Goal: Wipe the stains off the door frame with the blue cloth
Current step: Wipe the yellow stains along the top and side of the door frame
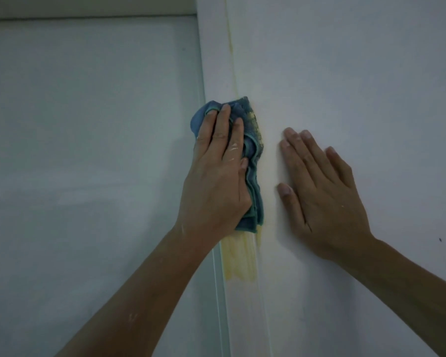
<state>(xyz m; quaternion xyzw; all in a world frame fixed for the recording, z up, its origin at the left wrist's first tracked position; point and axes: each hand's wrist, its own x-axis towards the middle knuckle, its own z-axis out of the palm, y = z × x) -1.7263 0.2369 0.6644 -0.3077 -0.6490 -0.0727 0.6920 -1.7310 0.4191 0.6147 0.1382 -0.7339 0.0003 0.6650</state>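
My left hand [218, 173] grips a bunched blue cloth [252, 155] and presses it flat against the white door frame [218, 60]. The cloth's right edge carries yellow smears. Just below the cloth, a yellow stain [238, 258] spreads across the frame, and a thin yellow line [231, 42] runs up the frame's right edge above it. My right hand [322, 194] lies flat on the white wall to the right of the frame, fingers spread and empty. The frame surface under the cloth is hidden.
A pale glossy door panel [88, 150] fills the left of the view. A white wall [358, 73] fills the right. A small dark speck [440, 239] sits on the wall at far right.
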